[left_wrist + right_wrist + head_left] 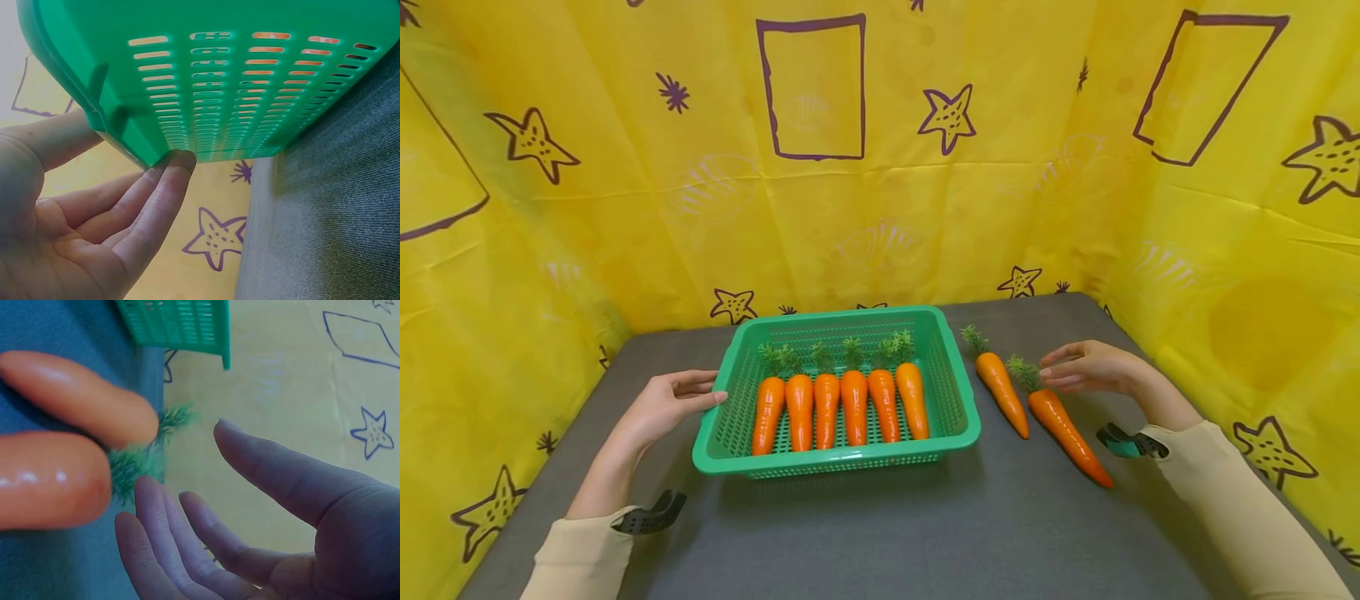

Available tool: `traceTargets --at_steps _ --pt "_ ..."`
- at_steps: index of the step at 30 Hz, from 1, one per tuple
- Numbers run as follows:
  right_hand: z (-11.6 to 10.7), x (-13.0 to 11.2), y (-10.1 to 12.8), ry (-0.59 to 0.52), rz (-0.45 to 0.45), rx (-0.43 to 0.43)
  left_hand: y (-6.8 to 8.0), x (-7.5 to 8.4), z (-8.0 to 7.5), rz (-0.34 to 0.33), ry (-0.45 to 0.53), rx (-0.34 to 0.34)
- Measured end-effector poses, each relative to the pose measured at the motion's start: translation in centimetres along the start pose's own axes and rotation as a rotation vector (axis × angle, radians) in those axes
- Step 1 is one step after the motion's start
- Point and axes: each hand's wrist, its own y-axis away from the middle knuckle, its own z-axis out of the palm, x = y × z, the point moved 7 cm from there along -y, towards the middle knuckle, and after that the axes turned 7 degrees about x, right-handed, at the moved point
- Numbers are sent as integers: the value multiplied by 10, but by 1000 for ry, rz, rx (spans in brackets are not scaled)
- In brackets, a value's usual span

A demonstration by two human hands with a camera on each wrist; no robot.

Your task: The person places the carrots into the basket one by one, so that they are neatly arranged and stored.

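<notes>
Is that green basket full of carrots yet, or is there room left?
Not full: six carrots lie in the green basket, bare floor at both sides.

No words, numbers, labels or brand marks can be read anywhere; the yellow cloth [880, 208] behind and beside the table carries only drawn purple stars and outlined shapes; the green basket [958, 417] and the carrots [842, 408] bear no print.
</notes>
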Motion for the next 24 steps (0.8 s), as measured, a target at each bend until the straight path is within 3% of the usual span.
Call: traceTargets --at_steps 13,24 --pt "-5 26 12 -1 6 11 0 7 -2 20 -73 15" --pt "-1 49 11 -4 62 18 -1 13 -4 43 -118 7"
